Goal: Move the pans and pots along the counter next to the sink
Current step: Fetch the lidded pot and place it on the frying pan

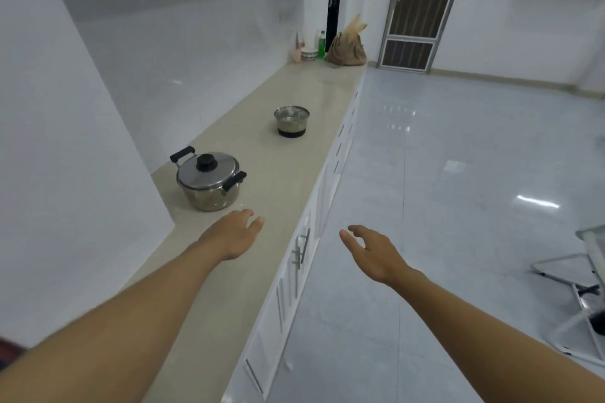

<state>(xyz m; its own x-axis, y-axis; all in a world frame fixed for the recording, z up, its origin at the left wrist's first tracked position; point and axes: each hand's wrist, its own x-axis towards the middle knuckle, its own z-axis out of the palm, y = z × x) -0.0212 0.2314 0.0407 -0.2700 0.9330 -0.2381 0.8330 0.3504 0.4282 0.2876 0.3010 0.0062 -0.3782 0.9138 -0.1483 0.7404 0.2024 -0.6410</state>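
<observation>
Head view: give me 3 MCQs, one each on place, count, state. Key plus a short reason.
1. Where does the lidded pot stand?
A. on the floor
B. on the counter, nearer the person than the open pot
C. at the far end beside the bag

2. How many black side handles show on the lidded pot?
A. none
B. two
C. four

3. What are the hands doing?
A. left hand and right hand both open, holding nothing
B. left hand grips the lid knob
C. right hand carries the open pot

Key:
1 B, it sits on the beige top just ahead of the left hand, with the open pot farther along.
2 B, one handle shows on each side.
3 A, the fingers are spread and clear of both pots.
</observation>
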